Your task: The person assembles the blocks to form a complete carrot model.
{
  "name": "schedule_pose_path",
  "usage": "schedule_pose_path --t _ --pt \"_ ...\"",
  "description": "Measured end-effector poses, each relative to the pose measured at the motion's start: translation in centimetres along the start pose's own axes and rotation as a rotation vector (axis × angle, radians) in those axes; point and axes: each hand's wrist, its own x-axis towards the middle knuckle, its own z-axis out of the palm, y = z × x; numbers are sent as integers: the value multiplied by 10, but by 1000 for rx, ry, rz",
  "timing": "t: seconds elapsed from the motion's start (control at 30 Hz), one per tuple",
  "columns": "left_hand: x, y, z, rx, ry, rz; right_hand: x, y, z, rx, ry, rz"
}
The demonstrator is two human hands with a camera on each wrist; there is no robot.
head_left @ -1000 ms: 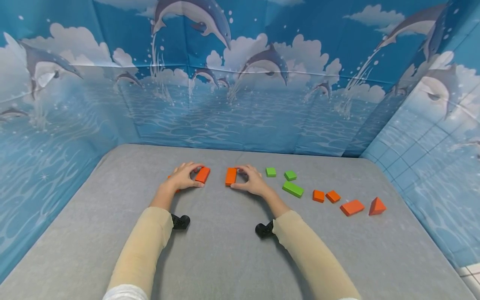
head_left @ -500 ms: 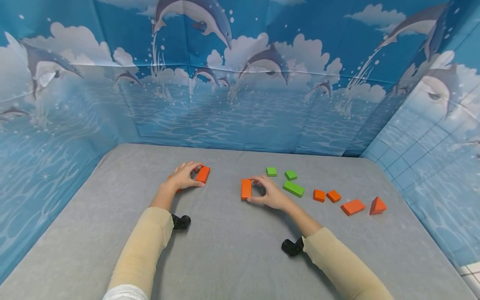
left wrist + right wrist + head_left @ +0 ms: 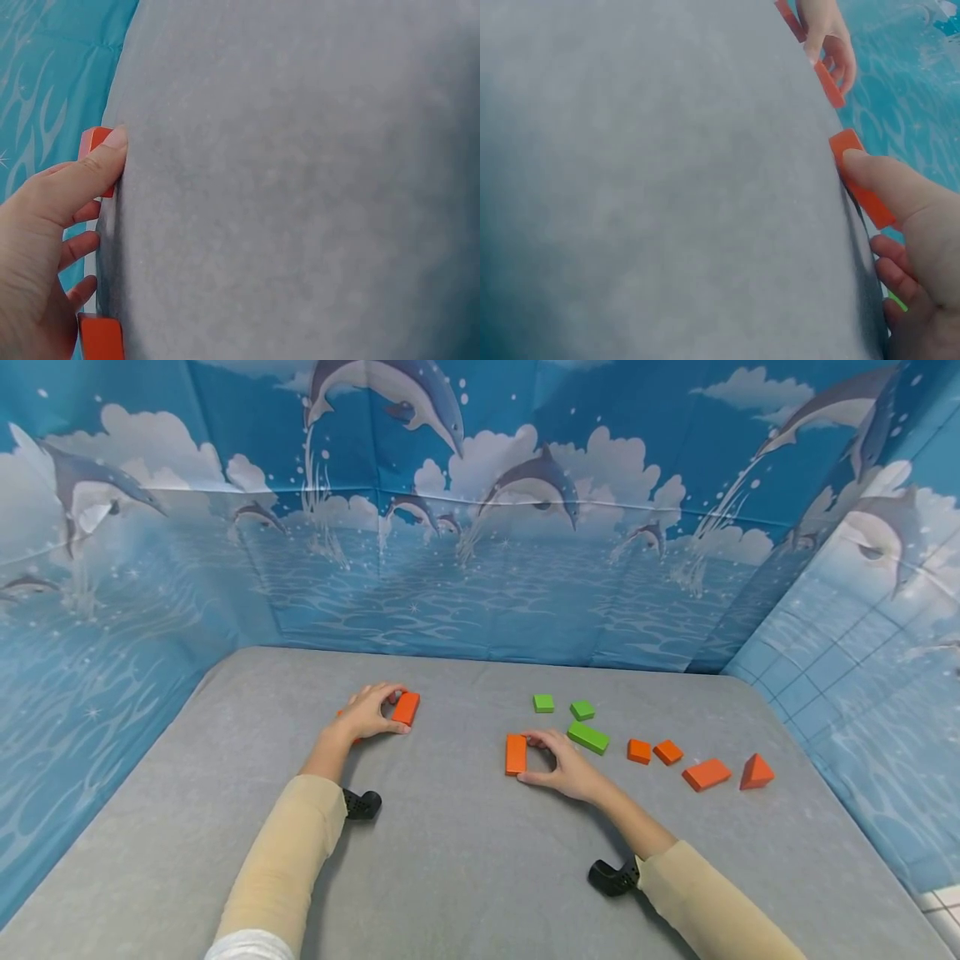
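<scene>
plainly, your left hand (image 3: 366,712) pinches one orange block (image 3: 407,708) between thumb and fingers, your right hand (image 3: 570,768) another block (image 3: 516,754). the left wrist view bares a third block (image 3: 101,339) near your little finger, mostly hidden in the head view; a gray surface (image 3: 450,860) lies beneath your fingers, a dolphin curtain (image 3: 480,593) beyond.

Two hands were in view, the left hand (image 3: 365,713) and the right hand (image 3: 567,767), with one oblong orange block (image 3: 406,709) in the left and one rectangular orange block (image 3: 516,755) in the right. The other orange pieces numbered five: one partly hidden block (image 3: 102,339) by the left hand, two small orange blocks (image 3: 639,752), one wider orange block (image 3: 706,775) and one triangular block (image 3: 756,772). Green pieces numbered three: two small green blocks (image 3: 543,703) and one long green block (image 3: 588,737). There were two black wrist devices (image 3: 363,805) and one desk (image 3: 450,860).
</scene>
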Motion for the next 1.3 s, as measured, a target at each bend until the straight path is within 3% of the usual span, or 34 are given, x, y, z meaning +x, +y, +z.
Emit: schedule_pose_path --t 0.27,0.43,0.63,0.83,0.97,1.3 --pt "1 11 4 -60 48 29 -3 0 1 -26 1 0" --pt "2 38 17 -119 86 79 -3 -1 0 -31 -6 0" --pt "-2 74 42 -148 114 153 -3 -2 -1 -43 -7 12" --pt "-5 99 67 -114 111 198 -3 -1 0 -43 -18 49" --pt "-8 110 78 -55 106 196 -3 0 1 -39 -8 45" --pt "-12 118 87 -1 122 167 -3 1 2 -49 3 32"
